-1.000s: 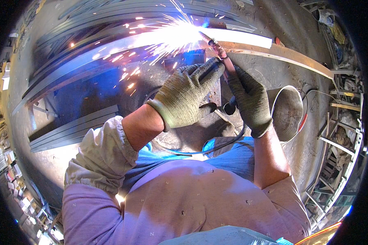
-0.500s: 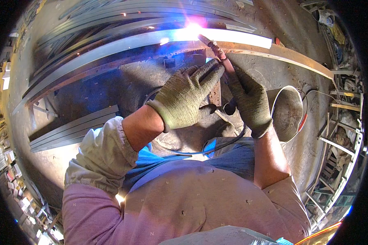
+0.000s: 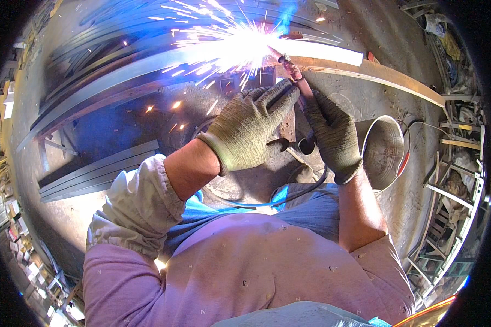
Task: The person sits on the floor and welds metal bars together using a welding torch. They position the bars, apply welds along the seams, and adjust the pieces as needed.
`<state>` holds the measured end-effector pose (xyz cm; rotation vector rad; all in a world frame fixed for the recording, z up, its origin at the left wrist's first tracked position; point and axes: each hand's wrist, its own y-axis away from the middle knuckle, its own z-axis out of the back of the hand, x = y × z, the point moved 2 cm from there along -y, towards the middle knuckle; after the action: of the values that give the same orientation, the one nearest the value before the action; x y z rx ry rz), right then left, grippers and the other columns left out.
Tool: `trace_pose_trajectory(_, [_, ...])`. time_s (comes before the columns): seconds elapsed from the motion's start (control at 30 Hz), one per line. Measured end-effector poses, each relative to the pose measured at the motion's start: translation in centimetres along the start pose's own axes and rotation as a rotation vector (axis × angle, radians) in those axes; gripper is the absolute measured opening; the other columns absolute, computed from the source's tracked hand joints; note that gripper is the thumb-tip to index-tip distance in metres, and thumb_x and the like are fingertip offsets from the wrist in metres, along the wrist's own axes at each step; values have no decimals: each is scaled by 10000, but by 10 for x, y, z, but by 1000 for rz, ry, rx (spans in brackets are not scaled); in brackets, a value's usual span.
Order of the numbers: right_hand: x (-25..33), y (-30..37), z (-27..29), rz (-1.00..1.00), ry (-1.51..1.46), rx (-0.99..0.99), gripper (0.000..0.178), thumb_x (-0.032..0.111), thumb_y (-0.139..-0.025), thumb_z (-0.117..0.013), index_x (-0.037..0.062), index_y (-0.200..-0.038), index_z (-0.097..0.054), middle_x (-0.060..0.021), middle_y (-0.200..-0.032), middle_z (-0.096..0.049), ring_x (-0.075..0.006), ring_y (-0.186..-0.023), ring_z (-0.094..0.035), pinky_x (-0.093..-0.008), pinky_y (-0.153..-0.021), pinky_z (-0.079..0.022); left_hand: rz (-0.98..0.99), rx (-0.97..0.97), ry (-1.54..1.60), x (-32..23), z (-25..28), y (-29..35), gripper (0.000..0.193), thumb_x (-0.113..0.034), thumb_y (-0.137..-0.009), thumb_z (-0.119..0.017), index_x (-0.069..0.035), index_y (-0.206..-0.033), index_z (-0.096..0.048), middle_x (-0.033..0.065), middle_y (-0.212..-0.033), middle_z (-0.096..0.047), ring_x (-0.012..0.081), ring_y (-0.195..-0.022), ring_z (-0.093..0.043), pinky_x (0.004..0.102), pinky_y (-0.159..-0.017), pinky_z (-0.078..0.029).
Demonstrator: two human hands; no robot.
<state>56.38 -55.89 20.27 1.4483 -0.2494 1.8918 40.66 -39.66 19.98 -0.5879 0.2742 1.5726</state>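
A welding torch [image 3: 305, 95] slants up and away from my right hand [image 3: 334, 133], whose gloved fingers are wrapped round its handle. Its wrapped neck ends at a white glare [image 3: 245, 46] throwing sparks on a pale metal bar [image 3: 333, 52]. The glare hides the torch tip and the spot beneath it. My left hand [image 3: 251, 125], also gloved, has its fingers stretched toward the torch, with the fingertips against its side and the thumb apart. A dark cable [image 3: 319, 177] curves below the hands.
The pale bar lies along a rusty brown beam [image 3: 382, 76]. Long metal bars [image 3: 87, 49] lie beyond it, and more tubes [image 3: 103, 169] lie at the left. A bucket [image 3: 384, 150] stands beside my right hand. Metal racks [image 3: 458, 196] line the right side.
The small bright arc has grown into a large glare with a wide burst of sparks, mostly flying left. Several sparks now fall near my left hand. Both hands stay almost in place.
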Motion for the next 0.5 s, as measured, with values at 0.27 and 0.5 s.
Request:
trace_pose_trajectory(0.27, [8, 2, -2, -41, -53, 13, 369, 249, -1182, -707, 0, -1449, -759, -43, -1164, -838, -64, -1007, -669, -268, -881, -589, -20, -34, -6, 2, -4, 3, 940, -392, -908, -834, 42, -1665, -483, 254, -1620, -601, 419, -1422, -632, 540, -1226, -469])
trace_pose_trajectory(0.5, [1, 2, -2, -8, -46, 5, 371, 235, -1179, -709, 12, -1472, -749, -56, -1182, -840, -61, -1024, -672, -270, -899, -592, -65, -29, -15, 5, -4, 1, 1040, -340, -848, -893, -14, -1722, -432, 268, -1658, -560, 445, -1406, -635, 543, -1211, -492])
